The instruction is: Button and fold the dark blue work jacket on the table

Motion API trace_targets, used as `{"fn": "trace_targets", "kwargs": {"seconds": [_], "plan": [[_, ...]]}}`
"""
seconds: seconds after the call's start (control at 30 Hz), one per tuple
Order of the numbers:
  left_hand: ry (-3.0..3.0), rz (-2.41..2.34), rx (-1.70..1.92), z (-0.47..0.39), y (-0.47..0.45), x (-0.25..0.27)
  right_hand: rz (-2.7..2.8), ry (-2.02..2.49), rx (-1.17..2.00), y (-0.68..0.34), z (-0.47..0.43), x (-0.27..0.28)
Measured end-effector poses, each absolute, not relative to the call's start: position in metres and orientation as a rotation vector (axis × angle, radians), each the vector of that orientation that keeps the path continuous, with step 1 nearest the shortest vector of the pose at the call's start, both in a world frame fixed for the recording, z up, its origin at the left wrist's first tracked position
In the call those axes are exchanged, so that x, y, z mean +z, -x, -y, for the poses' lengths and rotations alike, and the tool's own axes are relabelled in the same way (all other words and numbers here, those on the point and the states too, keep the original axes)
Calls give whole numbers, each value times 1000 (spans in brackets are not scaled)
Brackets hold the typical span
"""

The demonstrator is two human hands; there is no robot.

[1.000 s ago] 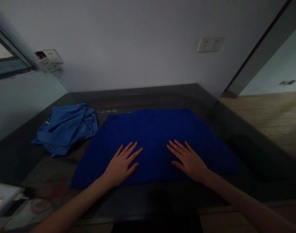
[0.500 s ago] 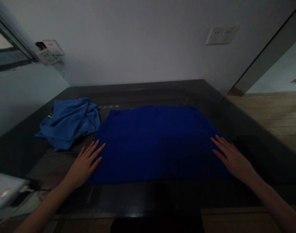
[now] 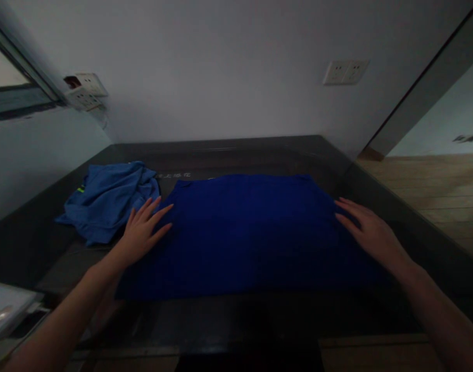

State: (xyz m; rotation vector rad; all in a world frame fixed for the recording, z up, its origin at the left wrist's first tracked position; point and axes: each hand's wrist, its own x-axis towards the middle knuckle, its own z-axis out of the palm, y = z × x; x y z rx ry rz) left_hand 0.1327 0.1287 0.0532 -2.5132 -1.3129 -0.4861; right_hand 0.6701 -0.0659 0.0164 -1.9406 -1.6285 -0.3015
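Observation:
A dark blue piece of cloth, perhaps a folded garment, lies spread flat on the dark glossy table. Over its left edge is my left hand, fingers spread, the tips on or just above the fabric. My right hand is at the right edge, its fingers stretched out and pointing inward. Neither hand grips anything. To the left, behind my left hand, a lighter blue crumpled garment with a small yellow-green mark rests in a heap.
A white device with a cable sits at the table's left front corner. Behind the table rises a white wall with sockets at right and more sockets at left. Wooden floor shows on the right.
Both hands have moved away from me along the cloth's sides, towards its far edge. The cloth's near corners now show wider apart. The view has tilted up slightly.

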Motion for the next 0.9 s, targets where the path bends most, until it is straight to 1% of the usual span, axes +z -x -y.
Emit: {"fn": "trace_targets", "kwargs": {"seconds": [0.1,0.2,0.33,0.57,0.67,0.73,0.83,0.9], "plan": [[2567,1341,-517,-160,-158,55,1663,1910,-244,-670,32,18],[2653,1284,-397,-179,-173,39,1754,1928,-179,-677,9,-4],[2656,1280,-272,-184,-168,23,1833,1973,-211,-691,6,-30],[2585,1393,-302,-190,-151,22,1820,1960,-220,-702,7,-38],[2599,1392,-378,-193,-153,21,1742,1894,-196,-698,6,-32],[2611,1396,-521,-190,-153,24,1653,1830,-174,-693,13,-21],[2603,1443,-789,-174,-144,37,1428,1775,-94,-689,42,3],[2602,1572,-856,-157,-126,46,1250,1745,9,-689,74,16]]}}
